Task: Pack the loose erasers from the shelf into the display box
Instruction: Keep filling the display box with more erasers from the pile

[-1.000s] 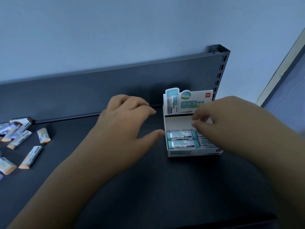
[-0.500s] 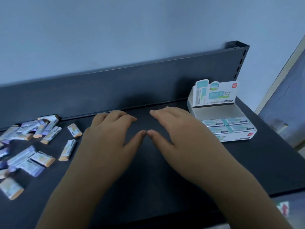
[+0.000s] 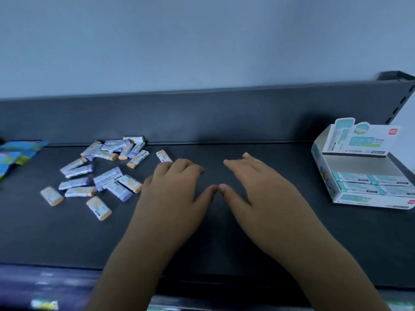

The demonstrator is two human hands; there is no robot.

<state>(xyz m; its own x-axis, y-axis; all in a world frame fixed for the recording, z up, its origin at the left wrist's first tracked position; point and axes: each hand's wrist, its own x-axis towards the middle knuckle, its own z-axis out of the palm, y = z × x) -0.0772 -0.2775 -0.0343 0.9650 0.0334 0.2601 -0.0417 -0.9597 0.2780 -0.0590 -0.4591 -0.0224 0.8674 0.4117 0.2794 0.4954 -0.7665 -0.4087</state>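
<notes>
Loose erasers (image 3: 105, 173): small blocks in white-and-lilac paper sleeves with peach-coloured ends, scattered on the left part of the shelf. The rear ones are heaped against each other near the back panel; the front ones lie singly or in pairs, at all angles. One stray eraser (image 3: 164, 156) lies apart to the right of the heap, just beside the fingertips of the left hand; contact cannot be made out.

White cardboard display box (image 3: 368, 202) with teal print and a raised header card: stands at the far right of the shelf, well apart from the heap. Teal-sleeved packed erasers (image 3: 370, 184) lie flat in two rows in its front part; the rear of the tray shows bare card.

Left hand (image 3: 177, 187): palm down between heap and box, fingers bent loosely at the tips, thumb stretched out, holding nothing. Right hand (image 3: 260, 185): palm down beside it, fingers straighter and slightly spread, holding nothing. The two thumb tips almost meet. Both forearms are bare.

Dark grey metal shelf (image 3: 224, 239) carries everything. Its upright back panel (image 3: 202, 117) is the same grey, with a slotted post (image 3: 402, 102) at the right end. Blue-and-yellow printed packets (image 3: 18, 151) lie at the far left edge. Pale blue-grey wall (image 3: 202, 41) behind.
</notes>
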